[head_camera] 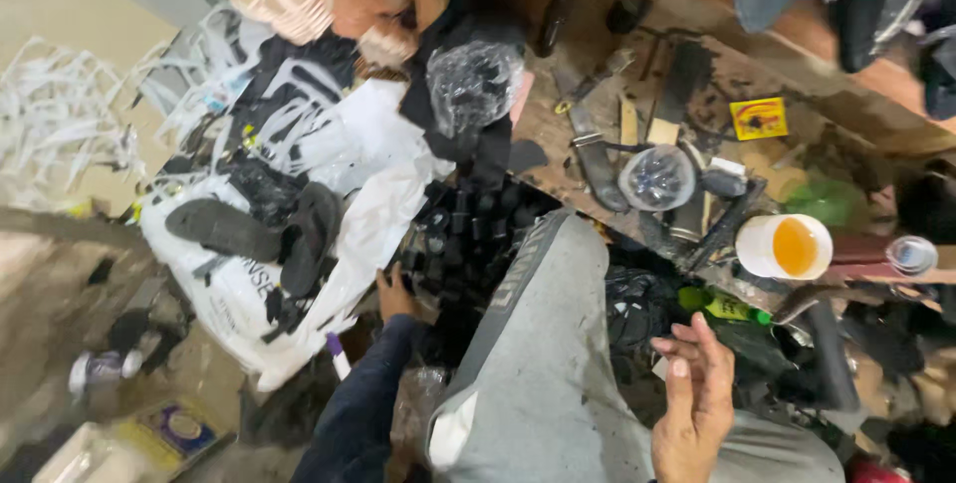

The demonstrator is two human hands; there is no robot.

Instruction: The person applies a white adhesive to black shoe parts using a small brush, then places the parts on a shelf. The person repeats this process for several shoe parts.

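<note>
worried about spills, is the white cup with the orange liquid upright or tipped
Upright. The white cup shows its round open mouth to the head camera, with the orange liquid level inside the rim and none spilled around it.

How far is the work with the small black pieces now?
Done: many small black pieces lie heaped together by the grey-clad knee. In hand: the left hand touches the heap's edge; the right hand hangs open, holding nothing. Left: two black sandal soles lie untouched on the white plastic sack.
</note>
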